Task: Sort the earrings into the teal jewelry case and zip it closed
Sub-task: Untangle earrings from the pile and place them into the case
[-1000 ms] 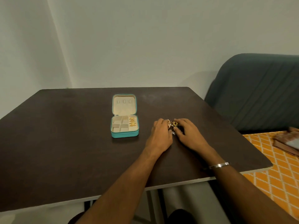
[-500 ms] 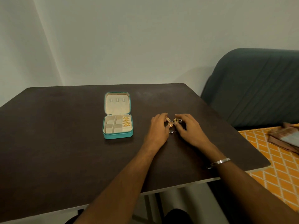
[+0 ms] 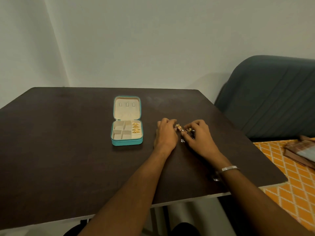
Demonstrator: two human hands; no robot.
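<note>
The teal jewelry case (image 3: 127, 142) lies open on the dark table (image 3: 68, 150), lid flat behind it. Several gold earrings (image 3: 136, 128) sit in its right-hand compartment; the other compartments look empty. To the right of the case, a small heap of gold earrings (image 3: 179, 127) lies between my hands. My left hand (image 3: 166, 135) pinches one gold earring at its fingertips. My right hand (image 3: 199, 137) has its fingers curled round more of the heap (image 3: 190, 132). A small silvery piece (image 3: 182, 141) lies on the table just below.
A grey-green padded chair back (image 3: 272, 92) stands off the table's right edge. An orange patterned cloth (image 3: 293, 193) with a brown book (image 3: 301, 152) lies lower right. The wall runs close behind the table. A silver bangle (image 3: 229, 168) circles my right wrist.
Both hands stay at the earring heap and their fingers have shifted slightly among the pieces. The camera has moved a little; the case has not moved.
</note>
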